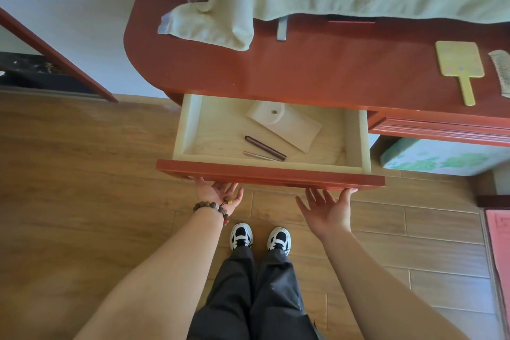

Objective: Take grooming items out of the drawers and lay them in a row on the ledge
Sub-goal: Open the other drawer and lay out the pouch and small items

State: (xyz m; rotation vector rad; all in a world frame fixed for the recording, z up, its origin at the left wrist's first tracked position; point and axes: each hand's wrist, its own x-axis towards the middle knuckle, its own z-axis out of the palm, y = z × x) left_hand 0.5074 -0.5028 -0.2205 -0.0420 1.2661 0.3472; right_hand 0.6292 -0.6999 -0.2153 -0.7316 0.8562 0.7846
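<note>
- Nearest the lens, two bare forearms are stretched forward; the left hand (218, 193), palm up, fingers spread, is tucked under the drawer front, a beaded bracelet (212, 208) worn at its wrist.
- The right hand (328, 208) is splayed open, fingertips touching the front's underside.
- The glossy red-brown ledge (317, 66) is seen bearing a yellow hand mirror (460, 62) and a pale comb (501, 69).
- The pale wooden drawer (271, 135) is pulled out: a white snap pouch (285, 123), a dark pencil-like stick (265, 148) and a thin metallic one (258, 156) lie inside.

Your left hand (218, 196) and right hand (327, 208) reached forward at centre frame — palms up, fingers spread and relaxed — forearms bare.
</note>
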